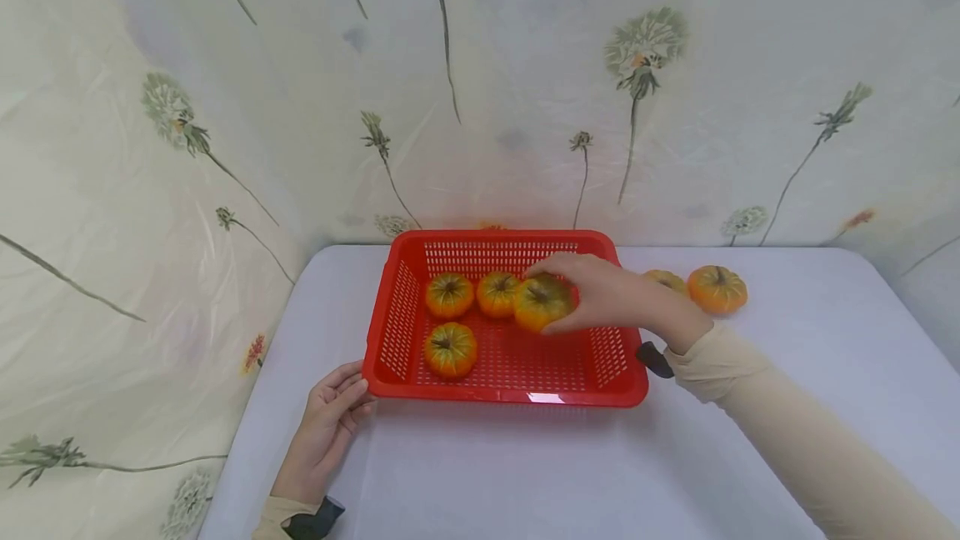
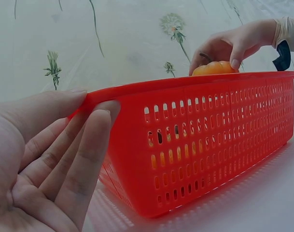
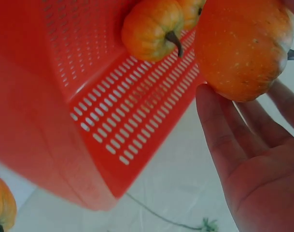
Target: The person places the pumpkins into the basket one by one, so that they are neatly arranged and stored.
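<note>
My R hand (image 1: pixel 602 293) pinches a pumpkin (image 1: pixel 540 307) btw thumb & fingers, up over the red basket (image 1: pixel 465 394), nr ctr. L hand (image 1: pixel 328 423) pinches basket's near-left corner. 3 others (image 1: pixel 450 351) inside twd left edge; 2 more (image 1: pixel 717 290) on worktop (image 1: pixel 480 473) nr far edge, right of basket.

One red, rectangular, perforated plastic basket (image 1: pixel 510 397) stood on one white counter (image 1: pixel 480 473). Round, ribbed orange-and-green pumpkins (image 1: pixel 451 349) numbered six: three inside the basket, one held over it, two to its right. Two sets of fingers showed: left fingers (image 2: pixel 88 154) at the basket's near left corner, right fingers (image 1: pixel 553 263) above its interior.
</note>
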Demonstrator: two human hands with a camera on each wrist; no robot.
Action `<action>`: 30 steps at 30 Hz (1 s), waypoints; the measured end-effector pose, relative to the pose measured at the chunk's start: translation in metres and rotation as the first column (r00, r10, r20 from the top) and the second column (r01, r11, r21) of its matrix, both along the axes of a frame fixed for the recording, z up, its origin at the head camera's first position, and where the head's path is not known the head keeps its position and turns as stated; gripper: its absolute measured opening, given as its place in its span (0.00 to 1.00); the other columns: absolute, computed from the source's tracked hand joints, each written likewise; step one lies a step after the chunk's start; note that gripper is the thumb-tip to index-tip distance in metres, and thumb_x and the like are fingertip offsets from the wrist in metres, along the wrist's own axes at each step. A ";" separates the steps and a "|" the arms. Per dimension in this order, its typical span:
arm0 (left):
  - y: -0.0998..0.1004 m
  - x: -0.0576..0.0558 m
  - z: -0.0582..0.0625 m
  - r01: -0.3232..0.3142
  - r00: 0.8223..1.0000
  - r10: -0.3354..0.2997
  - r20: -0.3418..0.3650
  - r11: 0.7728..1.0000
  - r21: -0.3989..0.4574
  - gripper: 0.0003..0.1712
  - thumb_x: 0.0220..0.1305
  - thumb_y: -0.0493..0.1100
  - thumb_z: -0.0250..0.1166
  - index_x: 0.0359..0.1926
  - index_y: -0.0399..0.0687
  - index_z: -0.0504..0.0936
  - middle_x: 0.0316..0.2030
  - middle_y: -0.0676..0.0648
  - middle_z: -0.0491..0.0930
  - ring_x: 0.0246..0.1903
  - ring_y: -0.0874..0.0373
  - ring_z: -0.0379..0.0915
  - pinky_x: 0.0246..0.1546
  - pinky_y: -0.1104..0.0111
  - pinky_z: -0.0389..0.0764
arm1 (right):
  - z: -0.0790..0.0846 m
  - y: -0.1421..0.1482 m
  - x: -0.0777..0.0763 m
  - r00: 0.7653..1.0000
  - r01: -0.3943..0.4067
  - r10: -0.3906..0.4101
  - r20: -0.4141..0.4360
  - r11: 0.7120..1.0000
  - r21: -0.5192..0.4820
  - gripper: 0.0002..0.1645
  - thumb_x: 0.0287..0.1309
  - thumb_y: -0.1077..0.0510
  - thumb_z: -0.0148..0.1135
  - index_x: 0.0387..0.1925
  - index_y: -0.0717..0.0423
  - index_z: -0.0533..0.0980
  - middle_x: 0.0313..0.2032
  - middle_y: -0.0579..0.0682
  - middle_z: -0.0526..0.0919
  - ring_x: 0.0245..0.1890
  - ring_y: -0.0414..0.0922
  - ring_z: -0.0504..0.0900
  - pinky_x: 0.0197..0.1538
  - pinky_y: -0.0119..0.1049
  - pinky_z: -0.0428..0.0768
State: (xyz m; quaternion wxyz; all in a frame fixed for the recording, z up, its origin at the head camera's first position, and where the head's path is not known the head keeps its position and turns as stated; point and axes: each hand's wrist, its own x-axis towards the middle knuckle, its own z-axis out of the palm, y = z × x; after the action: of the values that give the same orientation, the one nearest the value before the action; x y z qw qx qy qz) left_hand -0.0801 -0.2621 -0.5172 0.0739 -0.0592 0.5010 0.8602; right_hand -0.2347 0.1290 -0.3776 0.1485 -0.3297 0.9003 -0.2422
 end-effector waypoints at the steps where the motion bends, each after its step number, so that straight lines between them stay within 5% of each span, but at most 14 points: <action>1: 0.000 0.000 0.000 -0.001 1.000 0.001 0.001 1.000 0.002 0.13 0.76 0.34 0.58 0.55 0.53 0.82 0.44 0.55 0.88 0.38 0.65 0.86 0.45 0.76 0.87 | -0.001 -0.002 0.000 1.000 -0.005 0.005 0.008 1.000 0.002 0.44 0.46 0.43 0.83 0.66 0.42 0.75 0.66 0.46 0.78 0.67 0.49 0.74 0.65 0.54 0.81; 30: 0.001 -0.001 -0.001 -0.015 1.000 0.015 0.026 1.000 -0.017 0.13 0.77 0.36 0.58 0.54 0.54 0.82 0.44 0.55 0.88 0.38 0.64 0.86 0.46 0.76 0.87 | -0.042 -0.048 -0.007 0.987 -0.156 0.150 0.051 0.979 0.130 0.44 0.52 0.45 0.79 0.69 0.50 0.73 0.67 0.51 0.79 0.67 0.51 0.76 0.71 0.52 0.77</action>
State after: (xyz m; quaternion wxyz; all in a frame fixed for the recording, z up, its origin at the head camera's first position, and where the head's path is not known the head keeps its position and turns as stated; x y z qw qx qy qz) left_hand -0.0808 -0.2615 -0.5177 0.0735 -0.0748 0.5066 0.8558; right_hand -0.2421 0.0809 -0.4194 0.2067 -0.3823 0.8833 -0.1760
